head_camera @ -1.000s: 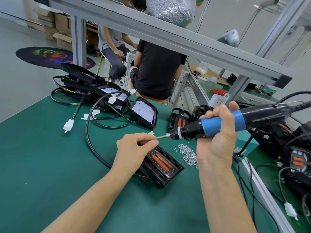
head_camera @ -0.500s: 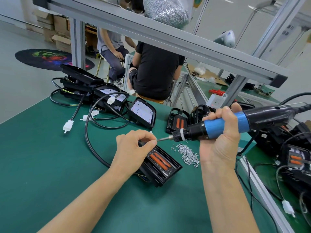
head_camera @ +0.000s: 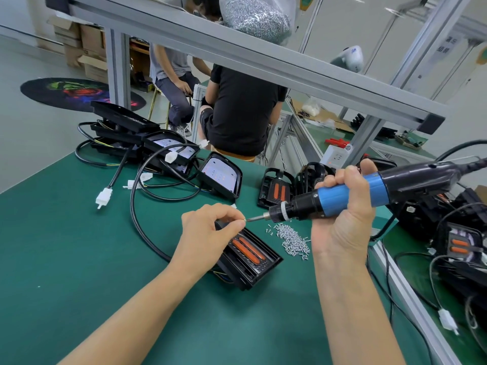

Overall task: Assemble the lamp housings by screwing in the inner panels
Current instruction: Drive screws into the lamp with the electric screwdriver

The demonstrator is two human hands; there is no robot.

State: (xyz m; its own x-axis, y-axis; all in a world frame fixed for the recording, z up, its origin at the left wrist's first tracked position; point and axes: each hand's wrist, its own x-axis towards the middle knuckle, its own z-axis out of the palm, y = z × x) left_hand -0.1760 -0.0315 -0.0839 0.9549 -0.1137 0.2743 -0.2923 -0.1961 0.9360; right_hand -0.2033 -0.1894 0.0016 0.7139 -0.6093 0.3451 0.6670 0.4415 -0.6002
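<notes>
left hand [head_camera: 210,230] pinches a screw [head_camera: 244,220] at the driver [head_camera: 329,198] bit, above the housing [head_camera: 250,256] — right hand [head_camera: 342,219] grips the driver; seat it square before letting go.

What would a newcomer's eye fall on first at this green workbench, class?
First, the blue-and-black electric screwdriver gripped in the right hand at centre right, its bit pointing left at a small screw pinched by the left hand. Just below lies the open black lamp housing with two orange strips, and to its right a heap of small silver screws on the green mat.
</notes>
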